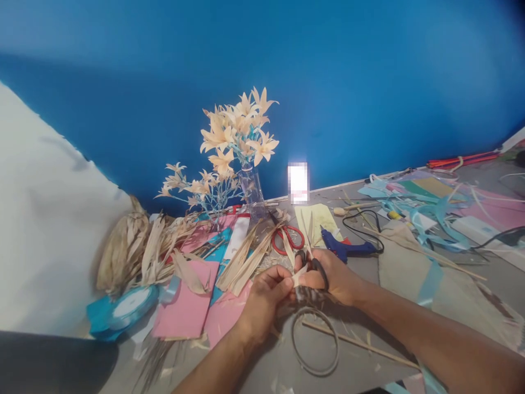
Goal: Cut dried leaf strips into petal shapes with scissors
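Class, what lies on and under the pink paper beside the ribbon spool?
On the pink paper lies a dry husk, with blue ribbon at its left edge. Turquoise paper shows along its right; what is underneath is covered.

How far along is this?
Looks done: the flower bunch in the clear vase, with a smaller bunch beside it.
In hand: left hand and right hand pinch a pale piece; the right also holds black-handled scissors.
Left, apparently: that piece, not yet a flower, and loose dried strips. Final count can't be told.
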Available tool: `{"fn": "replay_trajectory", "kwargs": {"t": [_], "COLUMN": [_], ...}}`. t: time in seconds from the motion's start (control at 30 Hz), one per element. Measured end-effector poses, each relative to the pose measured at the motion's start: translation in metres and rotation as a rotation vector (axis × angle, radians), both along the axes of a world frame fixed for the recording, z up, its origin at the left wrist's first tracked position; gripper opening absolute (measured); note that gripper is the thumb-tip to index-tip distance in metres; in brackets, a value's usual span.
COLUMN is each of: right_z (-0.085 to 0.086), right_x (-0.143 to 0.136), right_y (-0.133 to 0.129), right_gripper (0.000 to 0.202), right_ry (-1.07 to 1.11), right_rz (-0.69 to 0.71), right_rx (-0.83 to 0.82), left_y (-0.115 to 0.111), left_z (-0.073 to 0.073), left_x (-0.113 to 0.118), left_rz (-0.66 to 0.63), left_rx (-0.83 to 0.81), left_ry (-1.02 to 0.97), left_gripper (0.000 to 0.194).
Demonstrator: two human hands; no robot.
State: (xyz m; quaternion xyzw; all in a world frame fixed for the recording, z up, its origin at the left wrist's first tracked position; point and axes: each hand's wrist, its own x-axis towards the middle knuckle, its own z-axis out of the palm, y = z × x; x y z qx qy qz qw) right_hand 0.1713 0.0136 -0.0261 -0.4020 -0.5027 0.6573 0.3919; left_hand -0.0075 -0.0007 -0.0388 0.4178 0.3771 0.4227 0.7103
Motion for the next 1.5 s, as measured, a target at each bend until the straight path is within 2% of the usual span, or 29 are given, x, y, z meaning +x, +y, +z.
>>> {"fn": "replay_trajectory", "kwargs": {"t": [0.13,0.23,0.33,0.43,0.5,0.57,0.67,0.73,0.9,1.0,1.1,1.2,1.27,1.33,1.5], "right_z": [-0.002,-0.002,0.0,0.004,0.007,0.008,0.008,0.009,0.02,0.024,0.02,0.013,0.011,0.01,0.013], "right_x": [0.005,0.011,0.013,0.01,0.008,0.009,0.013,0.014,0.012,0.015,0.02,0.021,0.019,0.015,0.012], "right_y": [0.006,0.013,0.014,0.008,0.005,0.005,0.007,0.008,0.004,0.003,0.006,0.01,0.012,0.012,0.007], "right_gripper": [0.027,0.03,0.041,0.045,0.042,0.044,0.051,0.046,0.018,0.015,0.018,0.025,0.031,0.035,0.047], "right_ry": [0.291,0.45,0.362,0.103,-0.052,-0.062,0.068,0.039,-0.247,-0.205,-0.02,0.23,0.287,0.198,-0.117], "right_rz": [0.065,-0.024,-0.054,0.019,-0.006,-0.033,0.048,0.077,0.055,0.131,0.134,0.024,-0.065,-0.07,0.088], "right_rx": [-0.083,-0.08,0.036,0.067,0.063,0.089,0.131,0.122,0.148,0.091,0.026,-0.022,-0.043,-0.02,0.169], "left_y": [0.0,0.002,0.004,0.004,0.004,0.004,0.003,0.003,0.001,0.002,0.005,0.008,0.011,0.012,0.014], "left_z": [0.002,0.004,0.003,-0.001,-0.004,-0.005,-0.004,-0.002,0.0,0.0,0.004,0.009,0.01,0.009,0.009], "left_x": [0.001,-0.001,-0.003,-0.003,-0.003,-0.003,-0.003,-0.003,-0.005,-0.008,-0.011,-0.015,-0.016,-0.015,-0.014], "left_rz": [-0.07,-0.01,0.027,0.014,-0.001,-0.011,-0.014,-0.015,-0.054,-0.157,-0.189,-0.111,-0.031,0.018,0.049], "left_rx": [-0.062,-0.056,-0.014,0.028,0.051,0.058,0.046,0.052,0.102,0.078,0.047,0.029,0.015,-0.011,-0.044], "left_ry": [-0.147,-0.175,-0.125,-0.038,-0.007,-0.005,-0.002,0.023,0.108,0.002,-0.139,-0.244,-0.281,-0.292,-0.31], "left_gripper": [0.034,0.033,0.032,0.032,0.031,0.03,0.03,0.032,0.032,0.033,0.034,0.033,0.031,0.03,0.026]}}
